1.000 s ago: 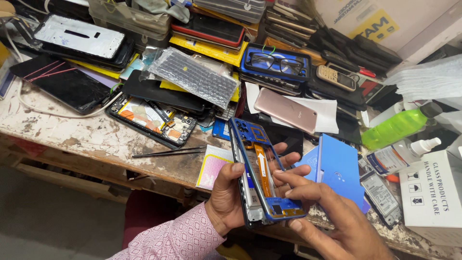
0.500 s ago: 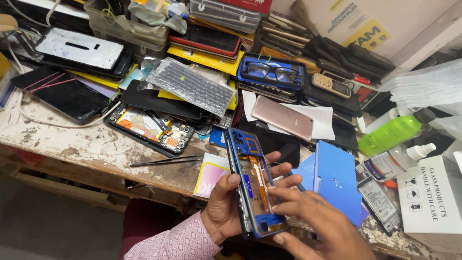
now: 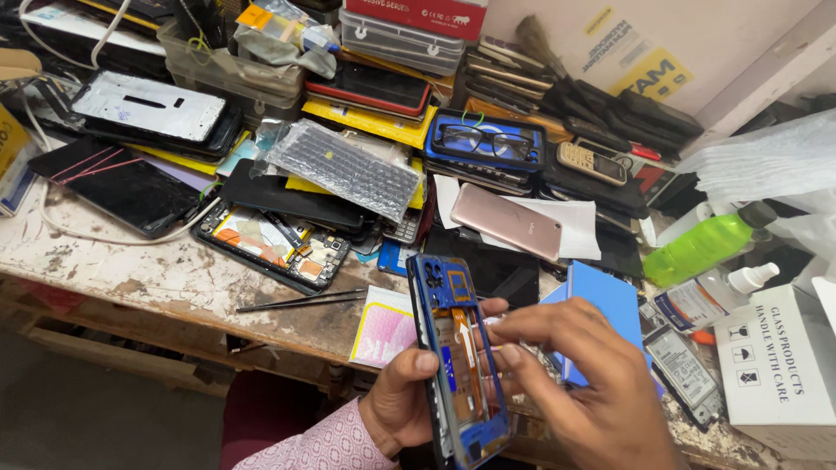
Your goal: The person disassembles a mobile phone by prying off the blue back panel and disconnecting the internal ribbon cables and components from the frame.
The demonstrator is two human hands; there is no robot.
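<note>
With the left hand gripping the opened blue phone frame above the bench's front edge, keep it steady while the right hand's fingertips, clasping nothing, press gently inside.

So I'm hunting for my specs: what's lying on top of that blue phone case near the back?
A pair of black-framed glasses lies on the blue case. What's beneath the case is covered.
</note>
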